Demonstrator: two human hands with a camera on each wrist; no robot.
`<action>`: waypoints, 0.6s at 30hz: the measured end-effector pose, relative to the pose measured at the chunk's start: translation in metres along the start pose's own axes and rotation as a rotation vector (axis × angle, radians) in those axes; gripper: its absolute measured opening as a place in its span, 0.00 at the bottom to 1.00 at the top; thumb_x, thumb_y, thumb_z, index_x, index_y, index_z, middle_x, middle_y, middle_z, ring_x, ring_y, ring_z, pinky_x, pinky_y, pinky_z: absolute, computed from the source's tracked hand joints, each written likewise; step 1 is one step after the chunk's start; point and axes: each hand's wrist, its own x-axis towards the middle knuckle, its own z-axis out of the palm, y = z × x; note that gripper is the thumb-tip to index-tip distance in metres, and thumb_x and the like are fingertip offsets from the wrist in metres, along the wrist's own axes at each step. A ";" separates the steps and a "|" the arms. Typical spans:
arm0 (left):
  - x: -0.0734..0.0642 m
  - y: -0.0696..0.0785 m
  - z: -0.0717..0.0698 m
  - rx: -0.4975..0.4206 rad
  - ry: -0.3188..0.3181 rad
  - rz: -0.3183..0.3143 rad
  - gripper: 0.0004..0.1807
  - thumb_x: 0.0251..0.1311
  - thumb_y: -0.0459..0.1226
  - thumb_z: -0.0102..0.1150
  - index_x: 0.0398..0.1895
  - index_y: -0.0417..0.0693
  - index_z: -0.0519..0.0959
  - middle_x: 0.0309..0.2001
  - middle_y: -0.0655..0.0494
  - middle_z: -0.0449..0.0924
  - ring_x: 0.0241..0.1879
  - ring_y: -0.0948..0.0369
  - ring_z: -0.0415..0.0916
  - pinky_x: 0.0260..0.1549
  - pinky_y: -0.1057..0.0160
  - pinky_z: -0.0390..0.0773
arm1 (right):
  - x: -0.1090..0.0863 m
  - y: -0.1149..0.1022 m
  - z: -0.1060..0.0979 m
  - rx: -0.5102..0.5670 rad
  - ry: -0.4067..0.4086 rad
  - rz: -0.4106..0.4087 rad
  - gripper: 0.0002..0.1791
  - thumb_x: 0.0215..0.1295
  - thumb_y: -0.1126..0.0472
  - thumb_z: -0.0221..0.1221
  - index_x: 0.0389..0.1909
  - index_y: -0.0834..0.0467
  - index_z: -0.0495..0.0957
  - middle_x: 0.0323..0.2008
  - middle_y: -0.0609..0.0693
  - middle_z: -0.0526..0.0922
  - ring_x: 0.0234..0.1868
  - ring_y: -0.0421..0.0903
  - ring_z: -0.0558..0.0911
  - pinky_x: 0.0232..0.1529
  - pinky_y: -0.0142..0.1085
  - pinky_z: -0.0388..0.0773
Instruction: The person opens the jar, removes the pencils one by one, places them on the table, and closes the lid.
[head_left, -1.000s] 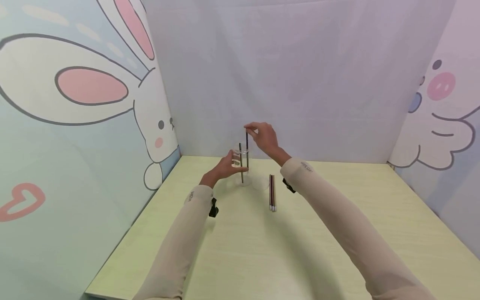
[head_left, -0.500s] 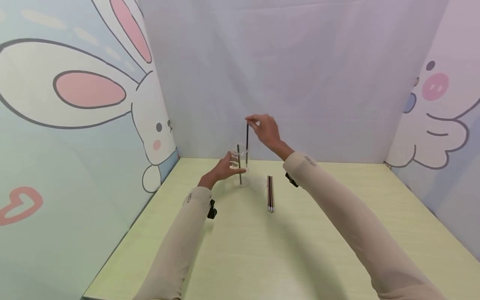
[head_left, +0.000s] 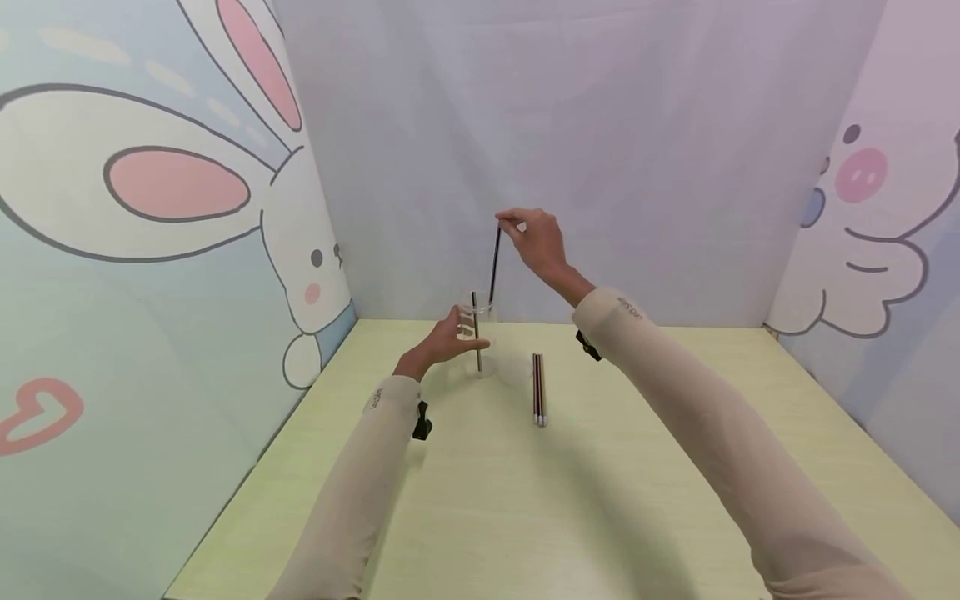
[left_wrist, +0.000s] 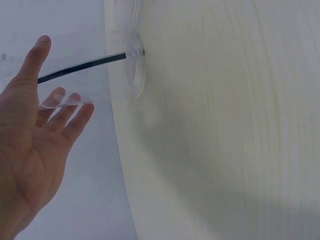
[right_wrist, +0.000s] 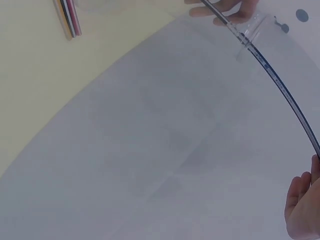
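Observation:
My left hand (head_left: 442,340) holds a tall clear cup (head_left: 487,364), thumb on one side and fingers on the other. The cup stands upright on the table, with a dark pencil (head_left: 476,321) leaning inside. Above it, my right hand (head_left: 540,242) pinches a second dark pencil (head_left: 495,265) by its upper end. In the right wrist view that held pencil (right_wrist: 280,85), with printed lettering, slants down to the cup's rim (right_wrist: 255,32). The left wrist view shows the standing pencil's metal-banded end (left_wrist: 134,53) down at the cup's base.
Several pencils (head_left: 538,390) lie side by side on the pale table (head_left: 480,500), right of the cup, white ends toward me. Another clear, round-edged object (left_wrist: 127,12) is beside the cup. A plain cloth wall (head_left: 600,167) rises behind, with printed panels at both sides.
My right hand has risen and shifted slightly right, drawing the held pencil upward so its lower end now reaches only the cup's rim area. My left hand stays round the cup.

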 end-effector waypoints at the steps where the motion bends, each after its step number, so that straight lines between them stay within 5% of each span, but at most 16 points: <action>1: 0.000 0.000 0.000 0.002 -0.001 0.003 0.43 0.64 0.49 0.72 0.70 0.42 0.57 0.70 0.40 0.69 0.71 0.44 0.66 0.68 0.44 0.70 | 0.001 -0.001 -0.001 0.003 0.007 0.002 0.13 0.77 0.58 0.61 0.55 0.55 0.87 0.47 0.53 0.90 0.36 0.50 0.85 0.24 0.38 0.60; 8: 0.000 -0.002 -0.002 0.011 0.006 0.008 0.42 0.64 0.49 0.72 0.69 0.41 0.57 0.69 0.41 0.70 0.71 0.44 0.67 0.67 0.44 0.71 | 0.009 -0.002 -0.010 0.022 0.050 0.004 0.13 0.77 0.58 0.61 0.56 0.55 0.87 0.48 0.53 0.90 0.43 0.49 0.86 0.25 0.37 0.59; 18: -0.001 0.001 -0.003 0.016 -0.004 -0.002 0.44 0.65 0.48 0.72 0.72 0.40 0.56 0.70 0.39 0.68 0.72 0.44 0.67 0.68 0.44 0.70 | 0.015 0.002 -0.023 0.028 0.111 0.013 0.12 0.75 0.59 0.63 0.54 0.56 0.88 0.47 0.53 0.90 0.47 0.51 0.86 0.35 0.38 0.70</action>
